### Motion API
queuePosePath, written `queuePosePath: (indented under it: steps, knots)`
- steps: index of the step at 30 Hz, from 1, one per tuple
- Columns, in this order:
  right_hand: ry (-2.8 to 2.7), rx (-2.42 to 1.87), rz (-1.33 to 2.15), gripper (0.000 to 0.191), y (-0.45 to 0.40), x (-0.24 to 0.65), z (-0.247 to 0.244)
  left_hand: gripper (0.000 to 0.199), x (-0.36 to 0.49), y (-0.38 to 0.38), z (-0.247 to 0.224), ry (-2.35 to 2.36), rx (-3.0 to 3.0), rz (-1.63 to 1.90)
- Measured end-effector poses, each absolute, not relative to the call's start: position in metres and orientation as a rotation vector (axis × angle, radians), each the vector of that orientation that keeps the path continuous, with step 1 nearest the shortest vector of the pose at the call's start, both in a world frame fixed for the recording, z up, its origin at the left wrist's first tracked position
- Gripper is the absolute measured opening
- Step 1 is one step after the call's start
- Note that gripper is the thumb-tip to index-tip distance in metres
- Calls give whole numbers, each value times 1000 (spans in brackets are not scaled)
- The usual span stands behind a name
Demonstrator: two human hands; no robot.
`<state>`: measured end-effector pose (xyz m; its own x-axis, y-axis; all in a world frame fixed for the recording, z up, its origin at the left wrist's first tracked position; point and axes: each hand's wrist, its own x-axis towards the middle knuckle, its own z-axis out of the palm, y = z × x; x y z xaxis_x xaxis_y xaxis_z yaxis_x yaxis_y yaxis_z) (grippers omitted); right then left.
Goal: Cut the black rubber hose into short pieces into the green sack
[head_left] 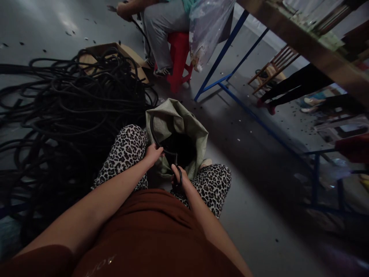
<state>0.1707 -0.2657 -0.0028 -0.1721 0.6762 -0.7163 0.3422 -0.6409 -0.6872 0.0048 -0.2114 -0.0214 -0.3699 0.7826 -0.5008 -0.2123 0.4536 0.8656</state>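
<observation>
An open woven sack (198,130) stands between my knees, its inside dark. At its near left rim, my left hand (154,154) is closed around a black rubber strip (154,132), which curves over the mouth of the sack. My right hand (180,177) grips black-handled scissors (180,175), with the blades pointing away from me at the strip over the opening. Whether the blades touch the strip is too dark to tell. On my left lies a large tangled heap of similar black strips (72,104).
A cardboard box (132,55) sits behind the heap. Beyond the sack, another person (164,23) sits on a red stool (178,54) beside a hanging plastic bag (207,27). A blue-legged table (221,54) stands at the right. Small black scraps dot the grey floor.
</observation>
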Motion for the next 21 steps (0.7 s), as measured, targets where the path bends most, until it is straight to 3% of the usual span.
queuePosePath:
  steps: [21]
  knots:
    - [-1172, -1856, 1866, 43, -262, 167, -11, 11, 6, -213, -28, 1613, 539, 1119]
